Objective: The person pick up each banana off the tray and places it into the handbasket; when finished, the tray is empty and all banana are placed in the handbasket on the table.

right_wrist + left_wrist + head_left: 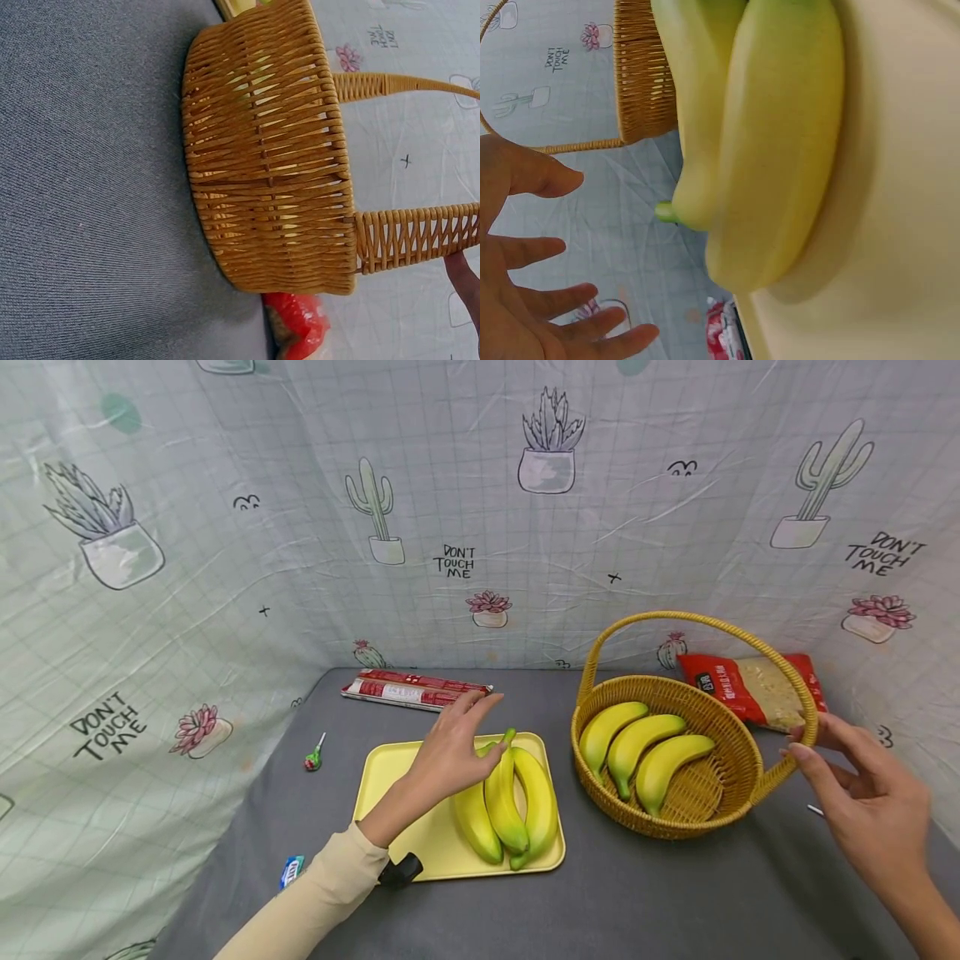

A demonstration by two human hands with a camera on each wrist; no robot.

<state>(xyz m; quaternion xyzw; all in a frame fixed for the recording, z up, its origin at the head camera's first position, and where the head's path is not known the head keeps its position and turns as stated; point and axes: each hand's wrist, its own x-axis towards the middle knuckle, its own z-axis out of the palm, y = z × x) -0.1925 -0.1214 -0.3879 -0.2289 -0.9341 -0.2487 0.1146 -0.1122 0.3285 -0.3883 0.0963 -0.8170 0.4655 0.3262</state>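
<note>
My left hand (457, 750) hovers over a yellow tray (408, 839), fingers spread and holding nothing. Bananas (508, 810) lie on the tray just beneath and to the right of it; their upper ends are partly hidden by the hand. In the left wrist view the fingers are extended, apart from the nearest banana (780, 150). On the right, my right hand (870, 789) pinches the handle (802, 693) of a round wicker basket (637, 822) between thumb and fingers. Three bananas (647, 743) lie side by side inside the basket, which rests on the table.
Behind the basket lies a red bag (720, 685) with a clear window. A long red-and-white packet (405, 687) is at the back, beyond the tray. Left of the tray are a green lollipop (312, 762) and a small blue packet (291, 871). A printed curtain (420, 610) surrounds the grey table.
</note>
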